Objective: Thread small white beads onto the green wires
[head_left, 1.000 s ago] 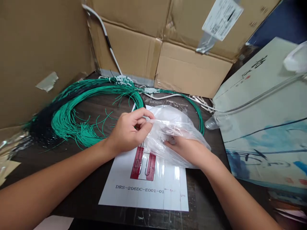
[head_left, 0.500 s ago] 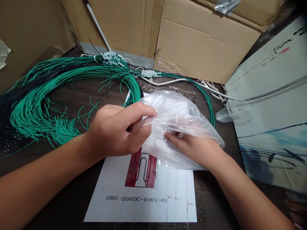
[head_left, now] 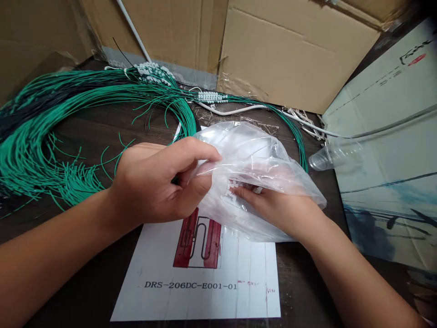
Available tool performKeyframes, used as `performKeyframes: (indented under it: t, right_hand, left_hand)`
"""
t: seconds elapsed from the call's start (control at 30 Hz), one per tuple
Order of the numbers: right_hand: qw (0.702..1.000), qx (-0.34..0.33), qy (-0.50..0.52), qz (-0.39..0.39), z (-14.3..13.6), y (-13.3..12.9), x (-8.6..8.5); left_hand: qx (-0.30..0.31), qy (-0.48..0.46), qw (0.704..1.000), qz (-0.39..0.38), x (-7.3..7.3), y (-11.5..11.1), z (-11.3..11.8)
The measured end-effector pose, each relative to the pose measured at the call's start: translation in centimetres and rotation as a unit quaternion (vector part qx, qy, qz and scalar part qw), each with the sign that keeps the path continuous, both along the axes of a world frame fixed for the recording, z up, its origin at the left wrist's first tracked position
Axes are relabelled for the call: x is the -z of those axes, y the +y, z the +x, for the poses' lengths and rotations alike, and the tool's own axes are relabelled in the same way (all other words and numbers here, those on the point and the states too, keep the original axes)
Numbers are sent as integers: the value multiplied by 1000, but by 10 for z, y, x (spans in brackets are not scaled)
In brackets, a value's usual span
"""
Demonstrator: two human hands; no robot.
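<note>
My left hand (head_left: 164, 180) pinches the rim of a clear plastic bag (head_left: 239, 141) between thumb and curled fingers. Through the bag's mouth reaches my right hand (head_left: 273, 202), its fingers partly covered by the film. Its thumb presses against small white plastic connectors (head_left: 232, 187), and a few white bits show between thumb and fingers. Beneath the bag lies a white printed sheet (head_left: 205, 303) with a red-and-black diagram and the text DRS-206DC-E001-01.
A large coil of green and black wires (head_left: 78, 98) with white connectors (head_left: 212, 97) lies left and behind. A grey cable (head_left: 239, 110) crosses the back. Cardboard boxes (head_left: 287, 54) stand behind. On the right are a clear plastic cup (head_left: 319, 160) and a painted panel (head_left: 385, 150).
The view has shifted slightly, and my left hand appears a little further left. My right hand stays inside the bag, with more white connectors visible at its thumb.
</note>
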State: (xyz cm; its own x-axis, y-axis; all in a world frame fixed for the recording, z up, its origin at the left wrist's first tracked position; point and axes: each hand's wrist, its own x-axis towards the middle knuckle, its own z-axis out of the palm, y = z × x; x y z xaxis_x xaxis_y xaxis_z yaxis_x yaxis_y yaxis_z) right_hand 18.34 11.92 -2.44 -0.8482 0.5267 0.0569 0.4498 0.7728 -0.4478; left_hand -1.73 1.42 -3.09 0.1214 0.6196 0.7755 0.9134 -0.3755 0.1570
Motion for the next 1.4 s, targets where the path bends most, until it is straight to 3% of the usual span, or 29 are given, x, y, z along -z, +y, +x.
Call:
performKeyframes:
  t: [0.47, 0.73, 0.93, 1.07, 1.2, 1.3, 1.4]
  right_hand:
    - [999, 11, -14, 34, 4, -2, 3]
    - [987, 41, -157, 19, 15, -29, -32]
    - [997, -55, -52, 24, 21, -55, -47]
    - [998, 21, -17, 54, 13, -63, -39]
    - [998, 25, -20, 63, 13, -67, -40]
    - [997, 41, 20, 69, 29, -81, -47]
    - [982, 114, 136, 64, 54, -96, -43]
  left_hand:
    - [-5, 16, 1000, 5, 0, -1, -1]
    - [33, 8, 999, 29, -2, 5, -3]
    - [3, -24, 999, -26, -6, 7, -3]
    - [5, -84, 992, -90, -11, 4, -2]
    - [19, -103, 990, -92, -14, 0, 0]
    - [29, -113, 989, -85, -14, -1, -1]
    - [42, -124, 988, -82, -14, -2, -3]
